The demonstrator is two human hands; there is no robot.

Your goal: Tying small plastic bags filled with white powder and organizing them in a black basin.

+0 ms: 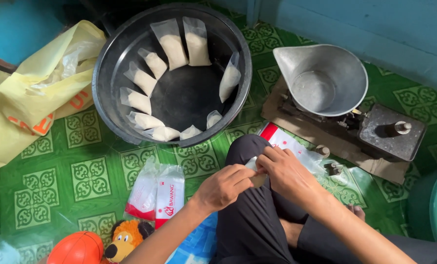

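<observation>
Both hands meet over my knee, which is covered by black trousers. My left hand (224, 186) and my right hand (287, 173) pinch a small clear plastic bag (253, 167) with white powder between them; most of the bag is hidden by the fingers. A black round basin (108, 105) stands ahead on the floor. Several filled clear bags of white powder (172, 46) lean upright along its inner wall.
A balance scale with a grey metal scoop (326, 78) and a weight (399, 128) stands at the right on cardboard. A stack of empty red-and-white plastic bags (159, 193) lies left of my knee. A yellow sack (37, 93), an orange ball (76, 248) and a lion plush toy (125, 239) are at the left.
</observation>
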